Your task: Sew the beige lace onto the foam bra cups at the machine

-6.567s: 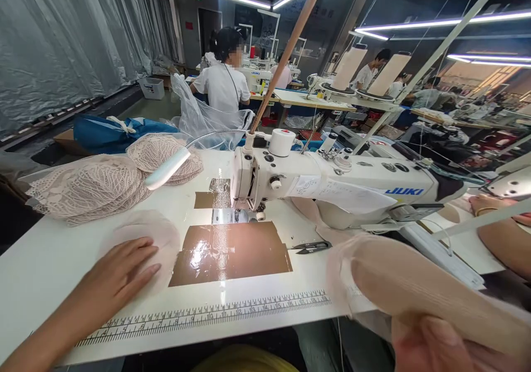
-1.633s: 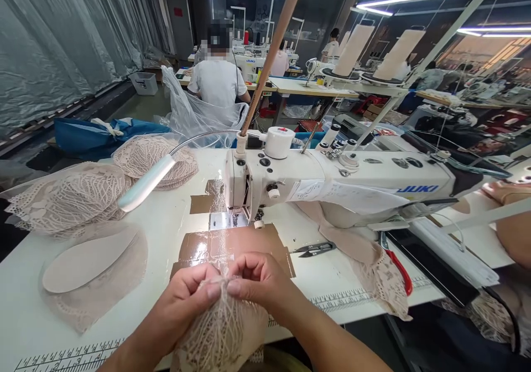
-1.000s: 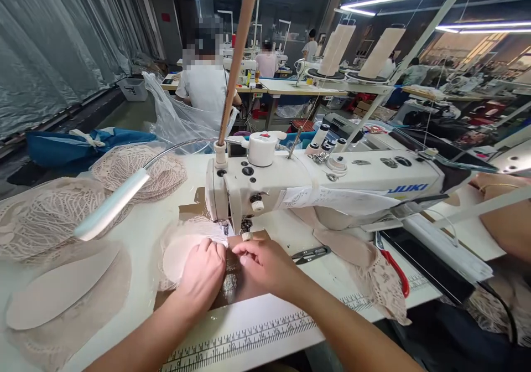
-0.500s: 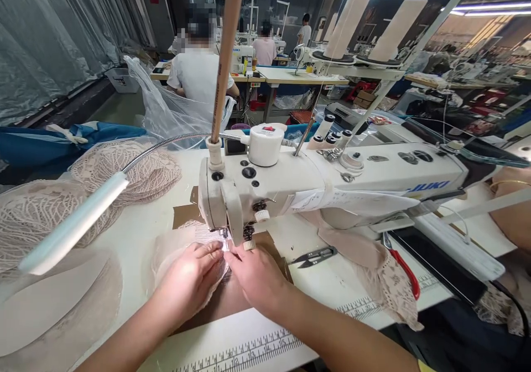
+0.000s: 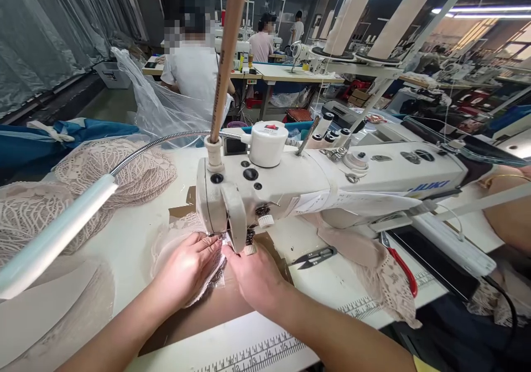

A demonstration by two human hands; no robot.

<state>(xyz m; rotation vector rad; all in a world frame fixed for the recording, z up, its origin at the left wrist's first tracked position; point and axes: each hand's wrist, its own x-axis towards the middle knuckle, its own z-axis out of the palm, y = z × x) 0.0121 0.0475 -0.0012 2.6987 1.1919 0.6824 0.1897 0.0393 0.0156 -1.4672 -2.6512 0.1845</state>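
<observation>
My left hand (image 5: 191, 267) presses a piece of beige lace fabric (image 5: 166, 244) with its fingers together, their tips just left of the needle area. Across from it, my right hand (image 5: 259, 275) bends in from the right, its thumb and fingers closed on the fabric's edge by the presser foot. Over both hands stands the head of a white sewing machine (image 5: 265, 181), which hides the needle and the right fingertips in part. Beneath the fabric lies a brown board (image 5: 199, 327) on the machine bed. Thread snips (image 5: 315, 257) rest right of my right hand.
Stacks of lace cups (image 5: 116, 170) and sheer fabric pieces (image 5: 53, 316) lie on the left under a lamp (image 5: 62, 233). Red-handled scissors (image 5: 402, 272) and a lace piece (image 5: 377, 272) lie on the right. Thread cones (image 5: 348, 20) stand behind; co-workers (image 5: 191, 76) sit farther back.
The fabric has shifted slightly under the machine, and its lower edge is drawn in closer to my left hand. Both hands stay by the presser foot. The view has tilted a little.
</observation>
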